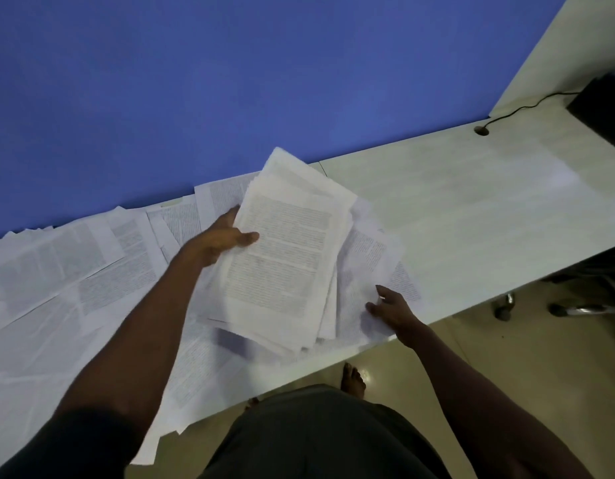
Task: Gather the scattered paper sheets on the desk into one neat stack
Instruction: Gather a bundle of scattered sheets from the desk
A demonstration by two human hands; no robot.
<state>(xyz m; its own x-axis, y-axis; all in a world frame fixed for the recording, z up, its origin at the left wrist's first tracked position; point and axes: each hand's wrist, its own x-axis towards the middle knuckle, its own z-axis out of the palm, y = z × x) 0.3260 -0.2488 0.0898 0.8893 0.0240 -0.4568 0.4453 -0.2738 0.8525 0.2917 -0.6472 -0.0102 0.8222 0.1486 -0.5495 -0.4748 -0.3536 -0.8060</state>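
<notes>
My left hand (pixel 223 240) grips the left edge of a thick, uneven bundle of printed sheets (pixel 285 250), thumb on top, lifted a little above the white desk (pixel 472 209). My right hand (pixel 391 307) lies near the desk's front edge with fingers spread on a loose sheet (pixel 371 257) that sits under the bundle's right side. Many scattered printed sheets (pixel 74 271) cover the desk's left half, overlapping each other, and some hang over the front edge.
A blue partition wall (pixel 230 81) runs behind the desk. At the far right, a black cable (pixel 520 108) leads into a desk hole beside a dark device (pixel 603 105). A chair base with castors (pixel 575 305) stands on the floor to the right. My bare feet show under the desk edge.
</notes>
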